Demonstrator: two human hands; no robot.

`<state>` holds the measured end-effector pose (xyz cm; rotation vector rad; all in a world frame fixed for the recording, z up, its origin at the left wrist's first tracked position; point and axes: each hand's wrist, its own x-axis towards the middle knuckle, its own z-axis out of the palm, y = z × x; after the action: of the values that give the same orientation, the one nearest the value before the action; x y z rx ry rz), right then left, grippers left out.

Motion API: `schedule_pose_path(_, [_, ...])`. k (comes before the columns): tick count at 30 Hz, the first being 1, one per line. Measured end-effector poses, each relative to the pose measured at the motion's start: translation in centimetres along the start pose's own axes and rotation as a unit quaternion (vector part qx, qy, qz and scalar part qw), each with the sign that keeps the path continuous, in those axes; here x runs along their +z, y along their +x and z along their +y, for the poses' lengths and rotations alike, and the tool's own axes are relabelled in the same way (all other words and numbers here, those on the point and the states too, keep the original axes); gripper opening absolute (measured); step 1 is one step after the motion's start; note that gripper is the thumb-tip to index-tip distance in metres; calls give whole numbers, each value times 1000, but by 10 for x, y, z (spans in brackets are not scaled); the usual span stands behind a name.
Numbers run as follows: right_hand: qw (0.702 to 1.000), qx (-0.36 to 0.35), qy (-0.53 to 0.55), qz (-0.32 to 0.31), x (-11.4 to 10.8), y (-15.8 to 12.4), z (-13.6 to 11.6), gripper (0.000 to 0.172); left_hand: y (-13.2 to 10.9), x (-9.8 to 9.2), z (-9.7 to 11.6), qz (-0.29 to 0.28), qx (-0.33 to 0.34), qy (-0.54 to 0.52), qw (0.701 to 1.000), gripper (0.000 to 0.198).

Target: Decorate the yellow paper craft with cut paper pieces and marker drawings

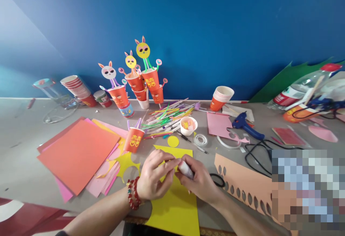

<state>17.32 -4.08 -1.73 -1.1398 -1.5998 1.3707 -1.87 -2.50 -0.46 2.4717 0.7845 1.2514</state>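
My left hand (155, 176), with a red bead bracelet on its wrist, is closed in a pinch over the yellow paper sheet (175, 207). What its fingertips hold is too small to make out. My right hand (198, 182) is wrapped round a white glue stick (185, 168), whose tip points at my left fingers. Both hands meet above the yellow sheet near the table's front edge. A yellow paper circle (173, 141) lies just beyond them. An orange paper cup (134, 139) with purple straws stands to the left.
A stack of orange and pink paper (78, 153) lies at left. Rabbit-faced cup figures (134, 81) stand at the back. Coloured straws (164, 119), a tape roll (200, 140), a blue glue gun (244, 124), stacked cups (221, 98) and a cut orange sheet (242, 182) surround the hands.
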Motion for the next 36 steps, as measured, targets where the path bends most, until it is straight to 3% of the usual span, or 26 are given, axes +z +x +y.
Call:
schedule_pose_path(13, [992,-62,-103,32,-2,1,-1,18,1,-2,4,7,45,-9,999,49])
schedule_pose_path(28, [991,-53,-118,29,-3,1,1,20,1,-5,8,-6,66,5,998,55])
schedule_pose_path(36, [988,-60,-137,23,-3,0,7,18,-1,-4,4,-14,54,31,998,49])
